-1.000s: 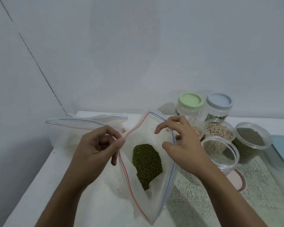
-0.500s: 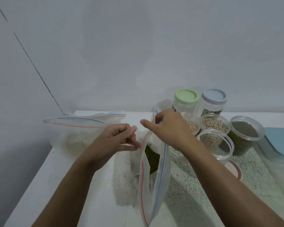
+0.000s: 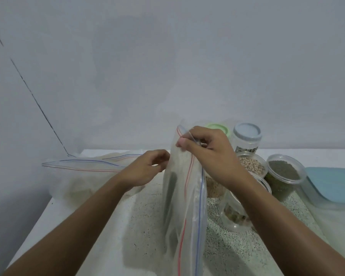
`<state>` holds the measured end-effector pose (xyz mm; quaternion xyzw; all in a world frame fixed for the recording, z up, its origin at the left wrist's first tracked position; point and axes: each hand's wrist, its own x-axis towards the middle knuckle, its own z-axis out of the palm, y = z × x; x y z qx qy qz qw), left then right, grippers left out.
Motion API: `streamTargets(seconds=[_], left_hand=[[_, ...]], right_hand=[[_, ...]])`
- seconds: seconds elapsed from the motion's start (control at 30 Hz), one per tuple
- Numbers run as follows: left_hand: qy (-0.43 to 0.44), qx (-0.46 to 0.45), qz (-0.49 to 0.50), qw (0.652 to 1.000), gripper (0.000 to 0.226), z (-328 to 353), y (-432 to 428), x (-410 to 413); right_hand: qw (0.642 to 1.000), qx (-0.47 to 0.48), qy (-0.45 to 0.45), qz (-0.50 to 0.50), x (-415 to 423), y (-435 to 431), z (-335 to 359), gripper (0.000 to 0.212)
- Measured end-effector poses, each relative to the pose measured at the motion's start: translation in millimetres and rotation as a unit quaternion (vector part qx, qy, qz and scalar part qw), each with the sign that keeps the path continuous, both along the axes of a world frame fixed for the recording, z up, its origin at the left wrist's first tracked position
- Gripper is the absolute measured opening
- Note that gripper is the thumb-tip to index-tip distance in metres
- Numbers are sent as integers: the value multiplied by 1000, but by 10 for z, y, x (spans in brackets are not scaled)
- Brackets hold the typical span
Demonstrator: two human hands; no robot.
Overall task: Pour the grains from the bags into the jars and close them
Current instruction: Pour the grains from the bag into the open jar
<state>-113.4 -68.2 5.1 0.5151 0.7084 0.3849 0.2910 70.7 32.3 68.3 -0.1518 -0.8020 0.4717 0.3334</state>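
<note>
Free room: near-left counter.
Zip bag (image 3: 184,200) blocks centre; jars (image 3: 253,170) crowd far right; empty bags (image 3: 84,172) far left.

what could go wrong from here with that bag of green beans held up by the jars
The right hand pinches the zip bag only at its top edge, so it could slip from that grip and spill. The left hand sits beside the bag, not clearly gripping it. The hanging bag and right forearm are close to the open jars, which could be knocked over.

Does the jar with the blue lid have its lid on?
Yes. The blue-lidded jar is shut; its lid sits flat on top, behind the open jars.
</note>
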Motion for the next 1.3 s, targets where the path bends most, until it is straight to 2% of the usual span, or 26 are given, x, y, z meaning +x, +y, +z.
streamTargets(seconds=[0.07,0.23,0.53,0.67,0.8,0.9,1.0,1.1,1.2,1.3], left_hand=[[-6,15,21,1000,11,82,7,-40],[-13,46,27,998,11,295,-127,-164],[56,127,66,988,11,644,-288,-270],[101,123,70,985,13,596,-291,-224],[80,155,78,982,13,576,-295,-188],[106,133,31,985,14,534,-248,-116],[116,103,56,986,14,504,-226,-240],[81,21,61,995,21,366,-252,-500],[116,-56,102,986,27,143,-282,-670],[98,16,147,984,5,69,-254,-727]], right_hand=[[1000,-12,5,4,52,38,98,16],[998,-40,41,25,110,81,211,17],[994,-32,90,53,116,50,444,18],[997,-43,64,30,99,65,379,16],[996,-43,81,-6,118,134,334,15],[997,-26,65,-21,141,163,284,19],[997,-29,55,-42,159,205,207,15],[997,-31,58,-40,174,219,170,11],[996,-60,65,-24,192,234,158,12],[995,-69,69,-35,237,264,150,13]])
